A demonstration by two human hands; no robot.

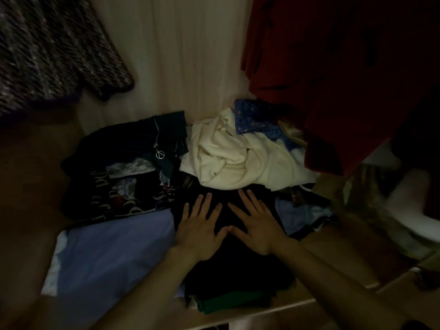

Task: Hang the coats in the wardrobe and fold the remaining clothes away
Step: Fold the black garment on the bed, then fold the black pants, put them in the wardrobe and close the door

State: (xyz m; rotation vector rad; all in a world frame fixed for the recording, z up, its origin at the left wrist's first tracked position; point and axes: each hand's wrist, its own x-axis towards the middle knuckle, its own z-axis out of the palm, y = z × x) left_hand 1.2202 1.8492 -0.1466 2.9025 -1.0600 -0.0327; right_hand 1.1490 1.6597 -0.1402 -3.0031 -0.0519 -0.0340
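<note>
A folded black garment (238, 265) lies on top of a stack on the wardrobe shelf (273, 310), with a green garment (228, 303) under it. My left hand (200, 225) and my right hand (257, 222) press flat on the black garment, fingers spread, thumbs nearly touching. A red coat (338, 75) hangs at the upper right. At the upper left hangs a dark speckled knit coat (54, 48).
On the shelf lie a light blue folded cloth (114, 253), a black patterned garment (119, 194), a dark zipped garment with a ring pendant (160, 154), a crumpled cream garment (233, 153) and a blue printed cloth (254, 117). The wardrobe's pale back wall (181, 55) stands behind.
</note>
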